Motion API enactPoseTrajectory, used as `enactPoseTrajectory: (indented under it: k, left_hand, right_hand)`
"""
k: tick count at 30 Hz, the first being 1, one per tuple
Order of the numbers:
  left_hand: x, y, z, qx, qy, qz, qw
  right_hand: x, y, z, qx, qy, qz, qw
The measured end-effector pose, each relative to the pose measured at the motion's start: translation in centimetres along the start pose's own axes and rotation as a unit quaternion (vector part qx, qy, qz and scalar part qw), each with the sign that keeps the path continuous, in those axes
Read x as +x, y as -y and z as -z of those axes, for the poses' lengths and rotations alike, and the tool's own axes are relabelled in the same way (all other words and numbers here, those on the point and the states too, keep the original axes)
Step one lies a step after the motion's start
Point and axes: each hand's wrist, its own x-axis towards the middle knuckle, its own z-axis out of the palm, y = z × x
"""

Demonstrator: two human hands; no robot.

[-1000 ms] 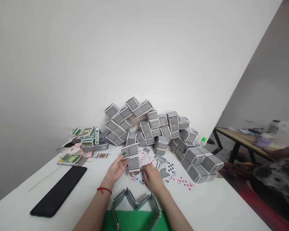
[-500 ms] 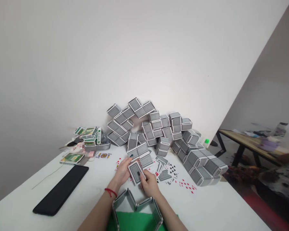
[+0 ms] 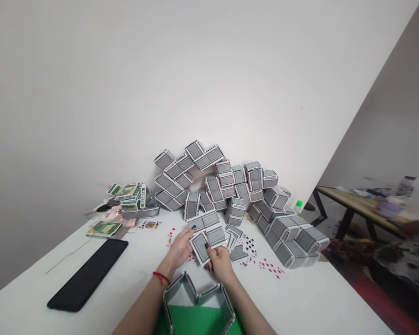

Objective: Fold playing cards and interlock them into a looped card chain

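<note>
My left hand (image 3: 180,247) is closed at the left edge of a piece of joined playing cards (image 3: 216,236), grey patterned backs up. My right hand (image 3: 220,264) pinches a single playing card (image 3: 199,247), its thumb on the grey back. That card lies against the lower left of the joined piece; whether it is tucked in cannot be made out. Below my hands, between my forearms, stands an open frame of folded cards (image 3: 209,294) with a notched outline.
Folded-card blocks (image 3: 214,188) lean along the wall, with more blocks (image 3: 293,232) at right. Loose cards (image 3: 239,252) lie by my right hand. At left are a black flat case (image 3: 89,274) and card boxes (image 3: 129,191). A green cloth (image 3: 195,318) is at the front.
Both hands have shifted slightly to the right. The single card has come up closer against the joined cards, and the joined piece has tilted and moved right.
</note>
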Motion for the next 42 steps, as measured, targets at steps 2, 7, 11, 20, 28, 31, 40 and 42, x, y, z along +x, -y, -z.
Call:
enactPoseTrajectory:
  k: [2,7,11,20,28,31,40,42]
  left_hand:
    - [0.0,0.0,0.0,-0.004,0.006,-0.005,1.000]
    - [0.0,-0.1,0.0,-0.002,0.003,-0.006,1.000]
    - [0.1,0.0,0.1,-0.007,-0.011,0.005,1.000]
    - [0.1,0.0,0.1,-0.005,-0.031,0.016,0.999]
    - [-0.1,0.1,-0.1,0.023,-0.009,0.006,1.000]
    - [-0.2,0.1,-0.1,0.030,0.010,0.013,0.999]
    - [-0.4,0.0,-0.4,0.041,0.025,0.085,0.995]
    - [-0.4,0.1,-0.4,0.048,0.027,0.084,0.995]
  right_hand:
    - [0.1,-0.1,0.0,0.013,-0.033,-0.003,0.999]
    - [0.2,-0.5,0.0,0.045,-0.070,-0.023,0.996]
    - [0.3,-0.7,0.0,0.077,-0.085,-0.030,0.993]
    - [0.1,-0.3,0.1,0.019,-0.104,-0.010,0.994]
    - [0.1,-0.2,-0.2,0.081,-0.075,-0.065,0.992]
    - [0.1,-0.2,-0.1,0.083,-0.061,-0.050,0.993]
    - [0.6,-1.2,0.1,0.131,-0.097,-0.077,0.984]
    - [0.6,-1.1,-0.1,0.182,-0.112,-0.092,0.973]
